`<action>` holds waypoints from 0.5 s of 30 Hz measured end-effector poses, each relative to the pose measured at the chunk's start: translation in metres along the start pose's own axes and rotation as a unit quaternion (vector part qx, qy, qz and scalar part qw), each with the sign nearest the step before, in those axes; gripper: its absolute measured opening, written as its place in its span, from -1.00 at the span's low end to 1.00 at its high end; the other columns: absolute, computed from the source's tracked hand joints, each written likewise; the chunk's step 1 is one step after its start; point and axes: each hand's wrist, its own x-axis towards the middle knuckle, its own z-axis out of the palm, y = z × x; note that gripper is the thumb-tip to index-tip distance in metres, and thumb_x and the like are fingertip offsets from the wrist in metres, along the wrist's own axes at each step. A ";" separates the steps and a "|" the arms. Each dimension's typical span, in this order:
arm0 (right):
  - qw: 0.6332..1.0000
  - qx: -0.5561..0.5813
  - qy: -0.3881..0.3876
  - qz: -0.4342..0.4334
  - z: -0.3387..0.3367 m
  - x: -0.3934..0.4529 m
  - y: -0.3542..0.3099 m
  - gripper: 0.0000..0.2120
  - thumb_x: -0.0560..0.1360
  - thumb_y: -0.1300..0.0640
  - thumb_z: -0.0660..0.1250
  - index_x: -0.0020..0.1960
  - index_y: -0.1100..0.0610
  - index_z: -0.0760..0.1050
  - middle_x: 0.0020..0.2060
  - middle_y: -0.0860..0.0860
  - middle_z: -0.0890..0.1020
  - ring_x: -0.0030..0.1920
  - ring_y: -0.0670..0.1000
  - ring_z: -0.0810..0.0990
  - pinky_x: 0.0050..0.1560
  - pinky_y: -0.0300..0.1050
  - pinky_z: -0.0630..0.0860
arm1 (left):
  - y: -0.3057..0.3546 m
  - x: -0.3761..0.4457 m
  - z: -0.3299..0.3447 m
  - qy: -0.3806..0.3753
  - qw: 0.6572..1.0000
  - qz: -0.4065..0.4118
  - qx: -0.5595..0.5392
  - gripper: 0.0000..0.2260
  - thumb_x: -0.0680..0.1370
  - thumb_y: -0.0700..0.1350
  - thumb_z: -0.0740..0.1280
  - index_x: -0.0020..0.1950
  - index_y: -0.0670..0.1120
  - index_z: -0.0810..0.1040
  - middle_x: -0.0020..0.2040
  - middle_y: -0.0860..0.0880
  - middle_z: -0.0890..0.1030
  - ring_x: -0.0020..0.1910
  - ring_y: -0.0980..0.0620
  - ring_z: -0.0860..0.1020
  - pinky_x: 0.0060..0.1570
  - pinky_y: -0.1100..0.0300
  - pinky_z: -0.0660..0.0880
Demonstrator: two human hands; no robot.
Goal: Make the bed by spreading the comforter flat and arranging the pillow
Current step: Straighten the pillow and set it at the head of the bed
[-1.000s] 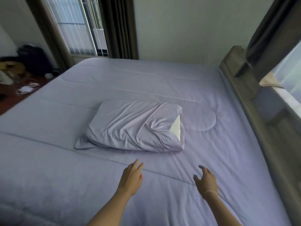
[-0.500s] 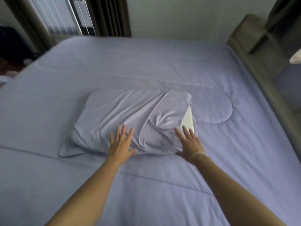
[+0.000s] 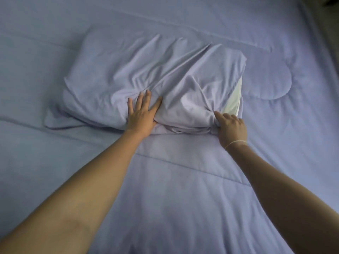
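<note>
Head-camera view, looking down on a bed: a lilac comforter (image 3: pixel 183 208) lies spread nearly flat across almost the whole frame, its quilted seams running across the width and one rounded stitched shape showing toward the right edge. A strip of darker bed frame (image 3: pixel 330 33) shows beyond the comforter's right edge at the upper right corner.

On top of the comforter, around its middle and slightly toward the far side, rests the pillow (image 3: pixel 128 70) in a matching lilac pillowcase, lying lengthwise across the bed. The case is heavily creased, with folds fanning from the near edge toward the far right corner. At the pillow's right end the case gapes open, and a sliver of the white inner pillow (image 3: pixel 233 101) shows through.

Both bare forearms reach in from the near edge of the bed. The left hand (image 3: pixel 142 114) lies palm down on the pillow's near edge, roughly at its midpoint, fingers spread and pressing into the fabric. The right hand (image 3: pixel 232 128) sits at the pillow's near right corner, just beside the exposed white inner pillow, its fingers curled and bunching a fold of the pillowcase; gathers radiate from that grip. A thin pale band (image 3: pixel 235 143) circles the right wrist.
</note>
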 end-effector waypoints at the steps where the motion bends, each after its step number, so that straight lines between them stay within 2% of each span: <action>1: 1.000 0.001 0.009 0.000 -0.003 -0.008 -0.005 -0.62 0.29 0.19 0.48 0.09 0.16 0.55 -0.27 0.19 0.60 -0.28 0.26 0.58 -0.24 0.03 0.46 | -0.004 -0.003 -0.004 -0.006 1.000 0.009 0.005 -0.33 0.54 0.12 0.23 0.53 0.16 -0.07 0.57 -0.10 -0.14 0.54 -0.13 -0.14 0.42 -0.28 -0.20; 5: 1.000 -0.001 0.020 -0.012 -0.016 -0.059 -0.040 -0.59 0.18 0.11 0.59 -0.02 0.14 0.57 -0.36 0.11 0.58 -0.39 0.19 0.56 -0.36 -0.06 0.48 | -0.025 -0.028 -0.023 -0.059 0.997 0.039 0.042 -0.35 0.58 0.03 0.22 0.52 0.21 -0.13 0.57 -0.03 -0.18 0.54 -0.09 -0.16 0.46 -0.23 -0.17; 8: 0.999 0.005 0.027 -0.018 -0.025 -0.124 -0.087 -0.58 0.16 0.15 0.58 -0.01 0.13 0.58 -0.36 0.06 0.57 -0.38 0.15 0.56 -0.38 -0.09 0.47 | -0.048 -0.059 -0.038 -0.086 0.993 0.065 0.054 -0.23 0.51 -0.16 0.25 0.51 0.23 -0.18 0.57 0.01 -0.21 0.54 -0.07 -0.18 0.46 -0.17 -0.17; 10: 0.999 0.024 0.018 -0.018 -0.028 -0.170 -0.129 -0.57 0.20 0.26 0.46 0.07 0.19 0.54 -0.33 0.07 0.57 -0.35 0.15 0.56 -0.36 -0.09 0.49 | -0.061 -0.085 -0.049 -0.081 0.994 0.074 0.005 -0.18 0.41 -0.30 0.24 0.53 0.18 -0.05 0.57 0.00 -0.14 0.55 -0.07 -0.13 0.46 -0.15 -0.13; 11: 0.999 0.032 0.003 -0.018 -0.031 -0.189 -0.152 -0.55 0.22 0.27 0.37 0.12 0.22 0.49 -0.30 0.09 0.58 -0.34 0.15 0.57 -0.36 -0.08 0.50 | -0.064 -0.099 -0.052 -0.041 0.995 0.065 -0.064 -0.21 0.39 -0.37 0.22 0.53 0.11 0.09 0.57 -0.04 -0.03 0.55 -0.09 -0.04 0.46 -0.13 -0.06; 13: 0.997 0.034 -0.063 -0.011 -0.042 -0.212 -0.191 -0.50 0.25 0.20 0.34 0.18 0.26 0.41 -0.24 0.11 0.59 -0.31 0.14 0.57 -0.38 -0.05 0.51 | -0.062 -0.129 -0.050 0.070 0.968 -0.034 -0.240 -0.32 0.38 -0.45 0.17 0.47 -0.06 0.31 0.53 -0.14 0.17 0.51 -0.13 0.15 0.47 -0.02 0.11; 15: 0.992 0.067 -0.110 0.014 -0.063 -0.213 -0.203 -0.46 0.28 -0.06 0.38 0.17 0.21 0.49 -0.19 0.10 0.59 -0.27 0.14 0.57 -0.36 -0.04 0.52 | -0.044 -0.155 -0.045 0.151 0.907 -0.197 -0.341 -0.46 0.48 -0.36 0.20 0.47 -0.14 0.29 0.52 -0.22 0.18 0.50 -0.15 0.17 0.48 0.05 0.13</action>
